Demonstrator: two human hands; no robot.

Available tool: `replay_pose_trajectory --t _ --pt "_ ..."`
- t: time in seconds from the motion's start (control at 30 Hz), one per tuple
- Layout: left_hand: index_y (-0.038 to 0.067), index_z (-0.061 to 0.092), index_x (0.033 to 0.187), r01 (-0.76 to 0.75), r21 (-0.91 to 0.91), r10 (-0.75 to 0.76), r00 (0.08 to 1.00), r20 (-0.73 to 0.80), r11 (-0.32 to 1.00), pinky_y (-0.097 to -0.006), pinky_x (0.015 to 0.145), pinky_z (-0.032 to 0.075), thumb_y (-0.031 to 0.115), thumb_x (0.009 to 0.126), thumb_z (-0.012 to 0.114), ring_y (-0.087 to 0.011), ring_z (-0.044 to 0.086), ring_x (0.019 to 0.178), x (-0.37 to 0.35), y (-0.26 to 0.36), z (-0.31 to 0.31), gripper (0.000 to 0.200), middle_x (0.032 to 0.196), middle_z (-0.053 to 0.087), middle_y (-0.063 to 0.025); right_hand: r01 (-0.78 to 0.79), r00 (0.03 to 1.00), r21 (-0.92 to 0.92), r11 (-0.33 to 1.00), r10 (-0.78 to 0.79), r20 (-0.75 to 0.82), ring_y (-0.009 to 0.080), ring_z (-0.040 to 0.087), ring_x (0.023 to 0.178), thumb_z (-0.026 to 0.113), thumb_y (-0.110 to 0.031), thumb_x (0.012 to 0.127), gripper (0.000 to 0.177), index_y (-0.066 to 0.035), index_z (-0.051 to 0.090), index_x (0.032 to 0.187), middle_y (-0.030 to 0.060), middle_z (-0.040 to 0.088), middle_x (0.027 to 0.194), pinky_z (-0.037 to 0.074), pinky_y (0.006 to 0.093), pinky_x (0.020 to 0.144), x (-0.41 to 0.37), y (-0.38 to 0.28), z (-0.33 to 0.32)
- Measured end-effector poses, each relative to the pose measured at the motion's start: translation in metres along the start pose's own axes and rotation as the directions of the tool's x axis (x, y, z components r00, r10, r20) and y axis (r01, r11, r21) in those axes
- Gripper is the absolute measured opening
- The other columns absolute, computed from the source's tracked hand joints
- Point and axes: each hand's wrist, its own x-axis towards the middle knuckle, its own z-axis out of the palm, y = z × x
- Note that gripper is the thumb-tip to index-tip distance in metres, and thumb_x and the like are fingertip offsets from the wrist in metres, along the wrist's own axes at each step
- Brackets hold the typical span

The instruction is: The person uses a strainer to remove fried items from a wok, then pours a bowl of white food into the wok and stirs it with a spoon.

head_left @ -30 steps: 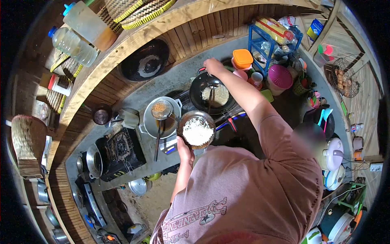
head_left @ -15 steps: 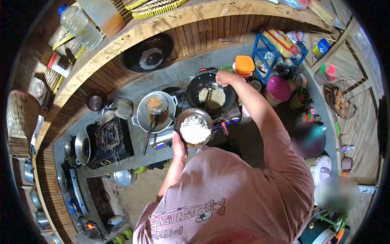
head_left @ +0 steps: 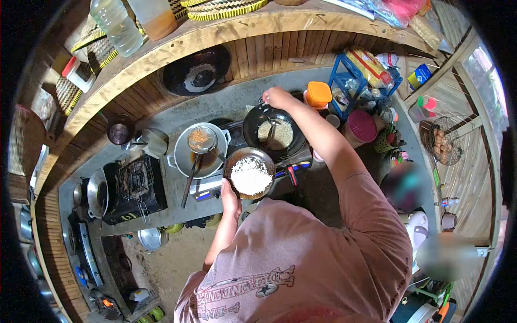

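Observation:
My left hand (head_left: 230,197) holds a round metal bowl (head_left: 249,173) filled with white shredded food, level and just in front of the stove. My right hand (head_left: 278,97) reaches over the far rim of a black wok (head_left: 272,132) and grips a utensil whose handle runs down into the pale food in the wok. The wok sits on a dark burner (head_left: 295,161) on the grey counter.
Left of the wok stands a metal pot (head_left: 196,153) with a strainer of browned bits and a ladle. Farther left is a black grill stove (head_left: 133,185). An orange-lidded tub (head_left: 318,94), a blue rack (head_left: 366,75) and a pink container (head_left: 361,126) crowd the right.
My right hand has shifted from the wok's right side to its far rim, moving the utensil through the food. The bowl in my left hand stays about where it was.

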Motion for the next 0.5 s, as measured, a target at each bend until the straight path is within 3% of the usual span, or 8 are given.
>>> replay_pose_trajectory --t 0.07,0.1,0.2,0.27,0.33,0.4,0.47,0.5 --pt "0.004 0.042 0.142 0.007 -0.017 -0.007 1.0 0.0 1.0 -0.0396 0.108 0.04 0.048 0.106 0.033 -0.0238 0.051 0.128 0.0 0.002 -0.004 0.058 0.14 0.053 -0.0109 0.098 0.99 0.037 0.994 -0.101 0.093 0.0368 0.068 0.09 0.063 -0.013 0.081 0.016 -0.009 0.073 0.093 0.0173 0.071 0.09 0.052 0.0447 0.08 -0.002 -0.001 0.004" --pt "0.002 0.039 0.143 0.014 -0.03 -0.014 1.0 -0.009 0.999 -0.0388 0.109 0.038 0.045 0.106 0.033 -0.0241 0.049 0.129 0.0 0.003 -0.007 0.057 0.141 0.05 -0.0123 0.15 0.988 -0.038 0.988 -0.149 0.033 0.0373 0.068 0.089 0.063 -0.011 0.081 0.016 -0.008 0.073 0.093 0.0172 0.071 0.09 0.052 0.0449 0.08 -0.008 -0.001 0.006" --pt "0.001 0.038 0.143 0.03 -0.039 -0.029 0.999 0.021 0.999 -0.0389 0.11 0.037 0.045 0.106 0.034 -0.0242 0.048 0.13 0.001 0.007 -0.015 0.058 0.142 0.049 -0.0129 -0.031 0.999 -0.192 0.981 0.035 0.019 0.038 0.068 0.089 0.063 -0.007 0.08 0.017 -0.008 0.073 0.093 0.0179 0.071 0.091 0.052 0.0449 0.08 -0.027 0.006 0.009" --pt "0.003 0.04 0.143 0.01 -0.014 -0.009 0.999 0.035 1.0 -0.0396 0.11 0.038 0.048 0.105 0.034 -0.0243 0.049 0.13 0.002 0.007 -0.022 0.059 0.141 0.051 -0.0117 -0.007 0.998 -0.254 0.967 0.023 0.061 0.0381 0.068 0.09 0.062 -0.005 0.079 0.019 -0.009 0.073 0.094 0.0185 0.071 0.093 0.052 0.0449 0.08 -0.041 0.019 0.018" --pt "0.005 0.041 0.143 -0.008 0.013 0.008 0.999 0.052 1.0 -0.0403 0.109 0.038 0.051 0.105 0.034 -0.0244 0.049 0.13 0.003 0.011 -0.026 0.06 0.141 0.052 -0.0105 0.013 0.972 -0.145 0.989 0.021 0.232 0.0371 0.068 0.09 0.061 -0.006 0.08 0.021 -0.009 0.073 0.097 0.0184 0.071 0.094 0.052 0.0446 0.08 -0.063 0.015 0.017" --pt "0.004 0.039 0.144 0.006 0.04 -0.008 0.998 0.065 0.999 -0.0401 0.111 0.036 0.049 0.105 0.034 -0.0246 0.048 0.131 0.002 0.018 -0.029 0.06 0.143 0.049 -0.0111 -0.081 0.966 -0.245 0.966 0.137 0.22 0.0338 0.069 0.09 0.06 -0.004 0.081 0.022 -0.006 0.072 0.099 0.0171 0.072 0.096 0.053 0.0421 0.079 -0.089 -0.031 -0.021" --pt "0.004 0.038 0.145 0.021 0.045 -0.025 0.996 0.086 0.999 -0.04 0.111 0.036 0.048 0.106 0.033 -0.0246 0.048 0.131 -0.001 0.027 -0.027 0.059 0.143 0.049 -0.0109 -0.092 0.982 -0.153 0.984 0.116 0.152 0.0328 0.069 0.093 0.059 -0.007 0.083 0.021 -0.006 0.072 0.099 0.017 0.071 0.1 0.053 0.0416 0.079 -0.081 -0.003 -0.011" --pt "0.003 0.038 0.145 0.02 0.042 -0.024 0.995 0.102 0.999 -0.0399 0.111 0.036 0.047 0.106 0.033 -0.0246 0.048 0.131 -0.001 0.03 -0.026 0.059 0.143 0.049 -0.0107 -0.141 0.99 -0.003 0.99 0.141 0.026 0.0325 0.068 0.091 0.059 -0.008 0.083 0.019 -0.006 0.071 0.096 0.0169 0.07 0.096 0.053 0.0425 0.077 -0.069 0.046 0.017"
